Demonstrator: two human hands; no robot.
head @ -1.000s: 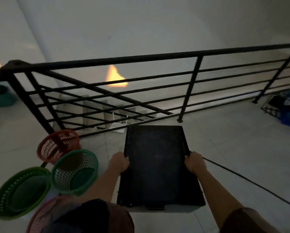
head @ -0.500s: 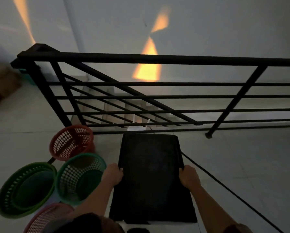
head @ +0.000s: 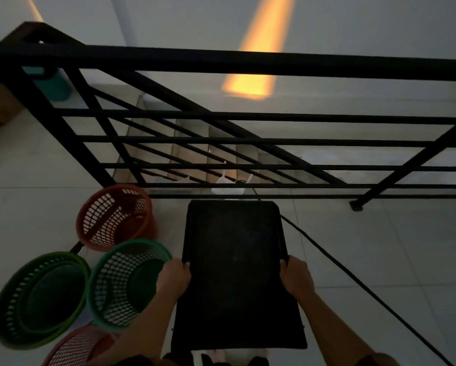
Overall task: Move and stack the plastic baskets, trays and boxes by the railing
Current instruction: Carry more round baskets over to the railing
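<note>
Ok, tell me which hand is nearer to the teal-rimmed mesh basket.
Left. The left hand grips the black tray's left edge right beside the teal-rimmed basket, close to its rim. The right hand grips the tray's opposite edge, a full tray width farther away.

Pretty sure I'm on an upstairs landing in someone's house: black metal railing (head: 248, 60) over tiled stairs (head: 192, 151) going down, pale tiled floor (head: 380, 260), plain white walls (head: 353, 22), plastic laundry-type baskets (head: 116, 216) sitting around.
</note>
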